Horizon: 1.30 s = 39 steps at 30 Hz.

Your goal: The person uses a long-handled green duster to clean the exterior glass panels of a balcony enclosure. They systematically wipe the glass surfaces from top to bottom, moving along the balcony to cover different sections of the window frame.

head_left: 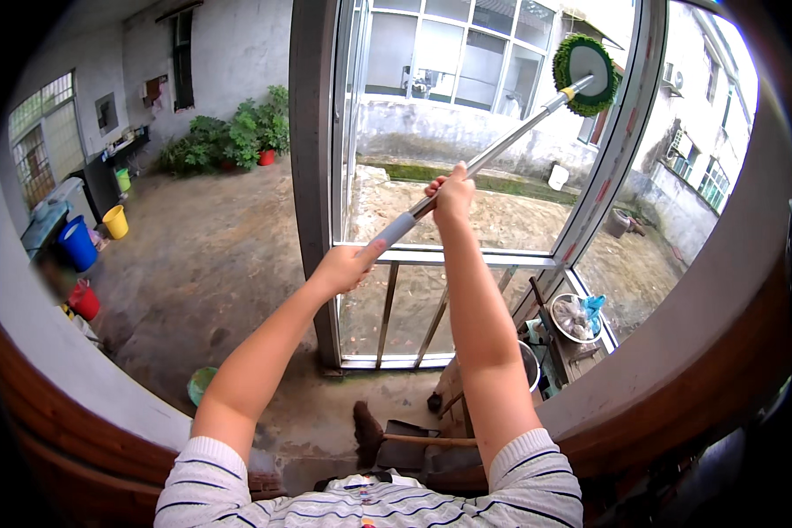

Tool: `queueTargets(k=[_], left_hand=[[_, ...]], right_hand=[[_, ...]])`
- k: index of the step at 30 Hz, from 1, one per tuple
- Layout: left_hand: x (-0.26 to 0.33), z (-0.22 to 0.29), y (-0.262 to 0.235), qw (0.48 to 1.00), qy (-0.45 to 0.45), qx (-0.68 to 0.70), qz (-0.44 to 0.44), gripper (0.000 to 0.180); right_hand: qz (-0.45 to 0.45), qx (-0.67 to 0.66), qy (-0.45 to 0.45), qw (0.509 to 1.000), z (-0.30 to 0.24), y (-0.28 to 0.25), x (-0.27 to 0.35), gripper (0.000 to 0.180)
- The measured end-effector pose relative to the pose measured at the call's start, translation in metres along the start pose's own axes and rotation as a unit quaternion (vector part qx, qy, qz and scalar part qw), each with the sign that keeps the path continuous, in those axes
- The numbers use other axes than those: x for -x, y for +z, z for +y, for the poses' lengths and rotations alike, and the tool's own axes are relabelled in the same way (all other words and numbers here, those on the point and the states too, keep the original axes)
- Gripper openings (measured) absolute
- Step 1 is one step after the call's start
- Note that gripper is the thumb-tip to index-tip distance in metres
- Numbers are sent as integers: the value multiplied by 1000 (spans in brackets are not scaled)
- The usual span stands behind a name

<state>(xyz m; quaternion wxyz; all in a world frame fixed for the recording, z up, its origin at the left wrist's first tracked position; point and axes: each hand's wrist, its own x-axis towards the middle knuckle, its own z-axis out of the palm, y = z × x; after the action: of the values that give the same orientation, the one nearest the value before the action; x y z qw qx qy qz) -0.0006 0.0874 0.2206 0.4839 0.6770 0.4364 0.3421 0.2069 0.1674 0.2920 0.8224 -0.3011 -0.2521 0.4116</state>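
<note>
Both my arms reach forward, holding a long-handled mop (510, 136) slanted up to the right. My left hand (348, 268) is closed round the grey grip at the lower end of its metal pole. Farther up the pole, my right hand (453, 195) is wrapped round the bare metal. The round mop head (587, 75), with green shaggy fringe and a pale backing plate, is raised at the upper right of the window pane (466, 207). Whether the fringe touches the glass, I cannot tell.
A metal window frame (315, 176) stands ahead, with a crossbar (466, 256) below my hands. At right, a white basin (576, 318) holds bags. Below lie a broom (368, 431) and a dustpan (405, 451). Blue (78, 244) and yellow buckets (115, 222) stand far left.
</note>
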Motion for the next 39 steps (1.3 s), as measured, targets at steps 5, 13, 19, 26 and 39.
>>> queueTargets(k=[5, 13, 19, 26, 39], left_hand=[[41, -44, -38, 1000, -11, 11, 25, 63], [87, -123, -58, 987, -41, 143, 53, 64], [92, -152, -32, 963, -48, 261, 42, 65], [84, -161, 20, 938, -37, 343, 28, 68], [48, -153, 120, 952, -46, 296, -62, 69]], right_hand=[[-19, 62, 2, 998, 51, 32, 50, 31], [-96, 151, -3, 984, 111, 62, 118, 29], [-131, 251, -13, 959, 112, 69, 139, 27], [-176, 331, -21, 927, 106, 62, 141, 22], [-147, 279, -40, 948, 58, -46, 89, 25]])
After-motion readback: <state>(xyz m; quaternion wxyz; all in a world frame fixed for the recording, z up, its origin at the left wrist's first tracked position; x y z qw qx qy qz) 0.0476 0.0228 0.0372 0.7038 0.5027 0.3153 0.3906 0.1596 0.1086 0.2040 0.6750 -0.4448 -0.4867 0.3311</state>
